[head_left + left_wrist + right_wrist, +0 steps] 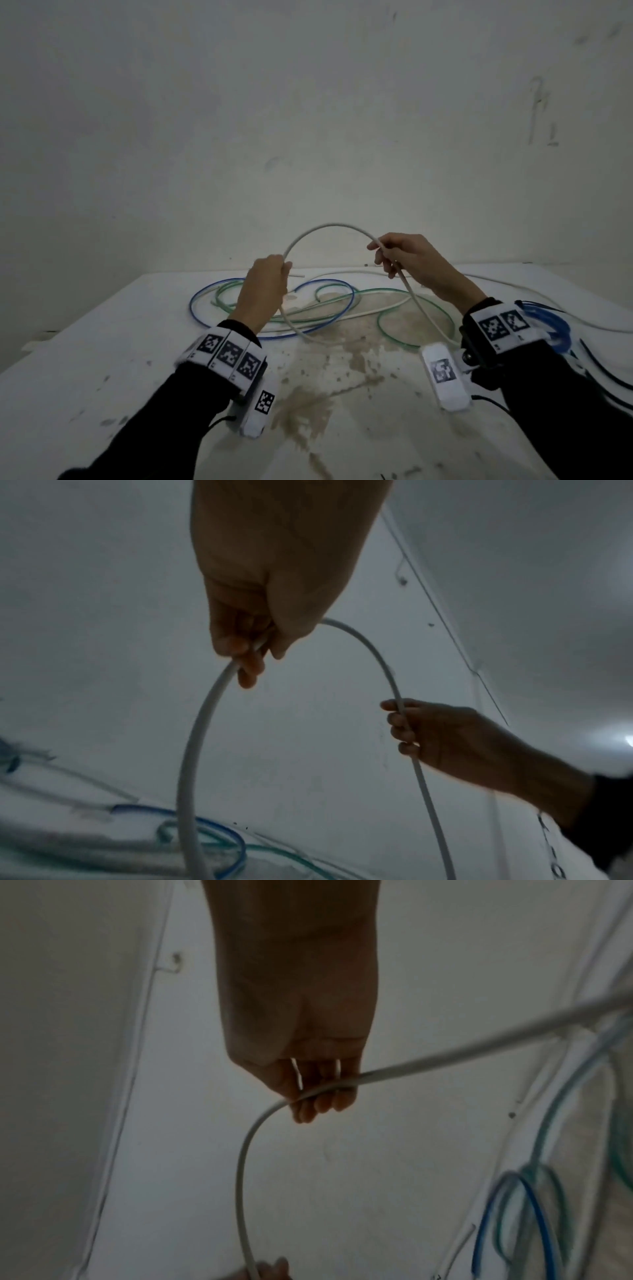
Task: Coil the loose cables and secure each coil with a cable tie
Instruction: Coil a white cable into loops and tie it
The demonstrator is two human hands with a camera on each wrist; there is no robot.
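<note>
Left hand: the left hand (263, 284) was raised above the tabletop (102, 359), fingers curled round the white cable (329, 226); in the left wrist view the fingers (240, 642) clenched the cable where it left the fist, and a short free end (297, 275) stuck out beside the thumb.
Right hand: the right hand (407, 257) was held up at a similar height, well apart from the left, pinching the same cable between thumb and curled fingers; in the right wrist view the cable crossed the fingertips (318, 1102).
White cable: it rose in an arch between the two hands, clear of the tabletop; below the right hand it ran down to the surface and swept back toward the left hand in a loop.
Blue cable: the blue cable (205, 318) lay loose on the tabletop in wide curves under and behind the left hand, uncoiled.
Green cable: the green cable (380, 322) lay in open loops, overlapping the blue one and crossed by the white cable.
Further cables: a blue bundle (555, 325) and dark strands (603, 370) lay by the right wrist; whether they were tied could not be told.
Tabletop: white, with brown stains (356, 353) at centre.
Wrists: dark sleeves and bands with black-and-white markers (227, 354).
Backdrop: a pale scuffed wall (308, 102).
</note>
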